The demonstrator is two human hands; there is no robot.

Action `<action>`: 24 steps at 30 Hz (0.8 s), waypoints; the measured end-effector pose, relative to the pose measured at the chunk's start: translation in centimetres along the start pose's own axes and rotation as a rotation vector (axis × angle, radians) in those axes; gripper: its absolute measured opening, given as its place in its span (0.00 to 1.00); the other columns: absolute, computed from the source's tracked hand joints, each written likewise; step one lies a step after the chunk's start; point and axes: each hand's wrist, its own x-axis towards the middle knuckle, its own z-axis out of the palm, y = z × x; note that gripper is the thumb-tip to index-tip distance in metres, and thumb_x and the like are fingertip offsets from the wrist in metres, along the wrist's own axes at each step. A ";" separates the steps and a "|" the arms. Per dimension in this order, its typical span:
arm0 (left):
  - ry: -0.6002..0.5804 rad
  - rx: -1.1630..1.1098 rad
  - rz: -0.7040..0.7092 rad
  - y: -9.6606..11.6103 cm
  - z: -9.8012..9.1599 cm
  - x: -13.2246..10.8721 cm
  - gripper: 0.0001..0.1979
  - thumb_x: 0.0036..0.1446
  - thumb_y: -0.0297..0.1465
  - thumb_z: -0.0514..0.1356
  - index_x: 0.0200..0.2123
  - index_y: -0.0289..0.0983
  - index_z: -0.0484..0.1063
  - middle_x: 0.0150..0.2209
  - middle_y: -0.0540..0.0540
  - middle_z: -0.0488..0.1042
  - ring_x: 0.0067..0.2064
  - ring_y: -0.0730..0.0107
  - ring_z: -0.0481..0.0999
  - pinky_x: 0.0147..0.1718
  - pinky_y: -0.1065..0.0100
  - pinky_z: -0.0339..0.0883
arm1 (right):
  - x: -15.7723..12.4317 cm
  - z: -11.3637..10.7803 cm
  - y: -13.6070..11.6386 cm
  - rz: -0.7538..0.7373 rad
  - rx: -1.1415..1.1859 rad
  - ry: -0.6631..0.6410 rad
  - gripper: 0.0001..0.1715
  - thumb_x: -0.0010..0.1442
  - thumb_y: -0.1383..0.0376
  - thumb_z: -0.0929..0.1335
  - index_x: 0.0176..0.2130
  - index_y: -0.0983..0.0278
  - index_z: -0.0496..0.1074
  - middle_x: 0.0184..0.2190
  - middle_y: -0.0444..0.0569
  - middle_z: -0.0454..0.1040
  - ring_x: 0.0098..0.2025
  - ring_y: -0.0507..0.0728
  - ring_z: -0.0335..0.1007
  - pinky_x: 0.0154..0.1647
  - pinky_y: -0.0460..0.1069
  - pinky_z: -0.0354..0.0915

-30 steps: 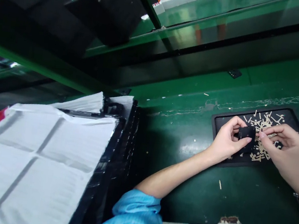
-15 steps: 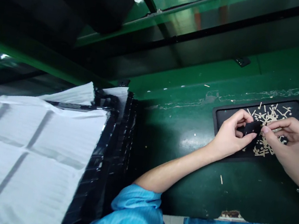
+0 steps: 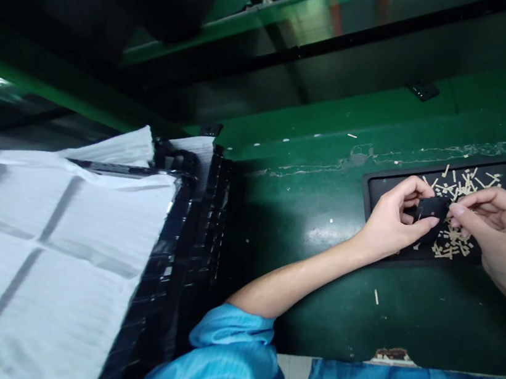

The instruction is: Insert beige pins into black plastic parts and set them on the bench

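My left hand (image 3: 401, 218) grips a small flat black plastic piece (image 3: 433, 212) between thumb and fingers, holding it tilted over a black tray (image 3: 377, 185). At the piece's right edge, my right hand (image 3: 503, 222) has thumb and forefinger pinched together. Whether those fingertips hold a part of the piece or something tiny is hidden. Many short pale strips (image 3: 453, 244) lie scattered in the tray, beneath and around both hands.
Stacked black trays (image 3: 204, 208) topped with white sheeting (image 3: 105, 213) stand on the left. A loose strip (image 3: 376, 297) lies on the green table (image 3: 295, 220). Another black part (image 3: 423, 91) rests toward the back, below a dark shelf beam (image 3: 297, 65).
The black piece has turned so that more of its flat face shows. My right fingertips stay at its right edge. The camera view has shifted slightly.
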 end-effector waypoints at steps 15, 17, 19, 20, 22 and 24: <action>-0.013 -0.015 0.006 -0.2 -0.1 0.2 0.15 0.48 0.32 0.66 0.33 0.38 0.61 0.35 0.49 0.66 0.33 0.75 0.64 0.24 0.74 0.53 | 0.1 0.0 -0.3 0.002 0.008 0.022 0.05 0.48 0.70 0.74 0.27 0.64 0.74 0.24 0.43 0.73 0.23 0.48 0.67 0.24 0.43 0.65; -0.017 -0.019 0.011 -0.2 -0.1 0.2 0.14 0.48 0.30 0.65 0.32 0.37 0.61 0.35 0.49 0.66 0.32 0.76 0.64 0.24 0.74 0.53 | 0.1 0.0 -0.3 -0.001 0.011 0.024 0.04 0.48 0.70 0.73 0.27 0.64 0.74 0.24 0.43 0.73 0.23 0.47 0.67 0.24 0.42 0.65; -0.020 -0.026 0.015 -0.2 -0.1 0.2 0.13 0.49 0.28 0.64 0.33 0.37 0.61 0.34 0.50 0.65 0.32 0.76 0.64 0.24 0.74 0.53 | 0.1 0.0 -0.4 -0.004 0.008 0.025 0.04 0.49 0.70 0.73 0.27 0.64 0.74 0.24 0.44 0.73 0.23 0.47 0.67 0.24 0.42 0.65; -0.022 -0.030 0.016 -0.2 -0.1 0.2 0.13 0.49 0.28 0.64 0.33 0.37 0.61 0.34 0.50 0.65 0.32 0.76 0.64 0.24 0.74 0.53 | 0.1 0.0 -0.4 0.000 0.009 0.023 0.04 0.49 0.70 0.73 0.27 0.65 0.74 0.24 0.44 0.73 0.23 0.47 0.67 0.24 0.42 0.65; -0.028 -0.039 0.017 -0.2 -0.1 0.2 0.13 0.49 0.28 0.65 0.33 0.37 0.61 0.34 0.50 0.65 0.32 0.76 0.64 0.25 0.74 0.53 | 0.1 0.0 -0.4 0.010 0.022 0.016 0.05 0.49 0.70 0.74 0.27 0.65 0.74 0.24 0.44 0.73 0.23 0.48 0.67 0.23 0.42 0.66; -0.034 -0.050 0.021 -0.2 -0.1 0.3 0.15 0.48 0.31 0.66 0.33 0.37 0.61 0.34 0.50 0.65 0.32 0.76 0.64 0.26 0.74 0.55 | 0.2 -0.1 -0.3 0.019 0.033 0.009 0.05 0.48 0.70 0.74 0.27 0.65 0.74 0.23 0.44 0.72 0.23 0.48 0.68 0.22 0.42 0.66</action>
